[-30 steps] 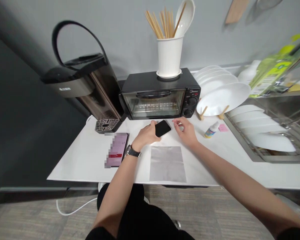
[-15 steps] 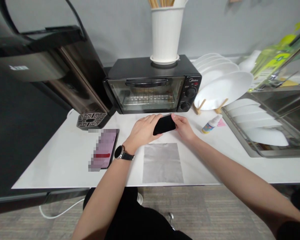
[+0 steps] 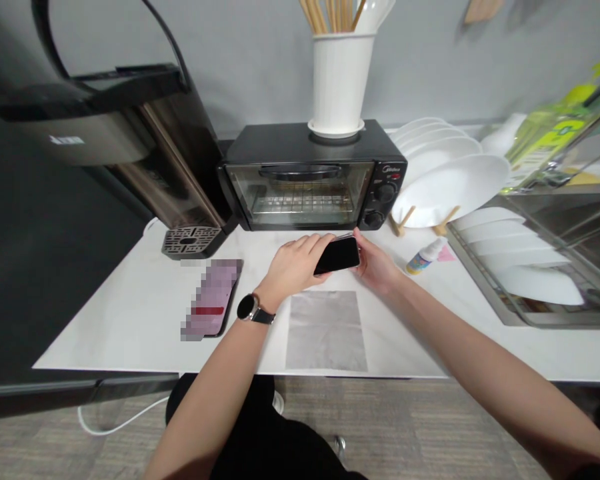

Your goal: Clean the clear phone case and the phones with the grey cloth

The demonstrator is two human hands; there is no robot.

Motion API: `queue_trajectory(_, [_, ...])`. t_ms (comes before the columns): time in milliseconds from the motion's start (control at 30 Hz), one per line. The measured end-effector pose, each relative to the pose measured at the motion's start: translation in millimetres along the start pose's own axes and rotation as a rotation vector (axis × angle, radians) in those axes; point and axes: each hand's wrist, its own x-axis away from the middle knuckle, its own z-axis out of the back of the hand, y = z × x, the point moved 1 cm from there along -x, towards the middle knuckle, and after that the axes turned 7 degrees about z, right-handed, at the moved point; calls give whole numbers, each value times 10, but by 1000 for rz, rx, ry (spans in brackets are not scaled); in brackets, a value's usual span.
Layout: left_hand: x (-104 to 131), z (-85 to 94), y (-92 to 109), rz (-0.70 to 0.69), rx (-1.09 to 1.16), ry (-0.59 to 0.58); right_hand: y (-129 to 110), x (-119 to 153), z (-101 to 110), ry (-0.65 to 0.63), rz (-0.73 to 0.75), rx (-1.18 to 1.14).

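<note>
Left hand, seen in the head view with fingers bent, grips the left end of a slim phone while the right hand pinches its other end between thumb and fingers. The phone, a rounded rectangle with a glossy black screen, is held above the smooth white counter, in front of the boxy toaster oven with its glass door and wire rack. Nearer the counter edge lies a thin grey cloth, square-cornered and faintly creased. A larger device with a pinkish, partly pixelated screen lies left of the round-faced watch. Near the right hand stands a small spray bottle, white-capped, beside a flat pink slip.
</note>
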Motion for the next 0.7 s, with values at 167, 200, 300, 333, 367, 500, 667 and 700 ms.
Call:
queue_trajectory(167, [-15, -55, -32, 247, 47, 57, 69, 24, -137, -48, 161, 6])
queue_trajectory(200, [-17, -66, -27, 268, 53, 63, 80, 28, -153, -47, 190, 23])
queue_trajectory(300, [-19, -92, 17, 296, 91, 90, 79, 45, -162, -33, 232, 52])
queue_trajectory(333, [-17, -100, 36, 303, 106, 105, 68, 53, -157, -32, 237, 52])
queue_trajectory(367, [-15, -107, 55, 309, 121, 120, 55, 60, -152, -31, 240, 49])
queue_trajectory(500, [-5, -132, 99, 301, 158, 162, 3, 89, -145, -17, 243, 39])
queue_trajectory(667, [0, -140, 115, 287, 186, 167, -28, 90, -122, 20, 209, 72])
queue_trajectory(700, [-1, -135, 117, 291, 190, 162, -33, 88, -114, 26, 198, 69])
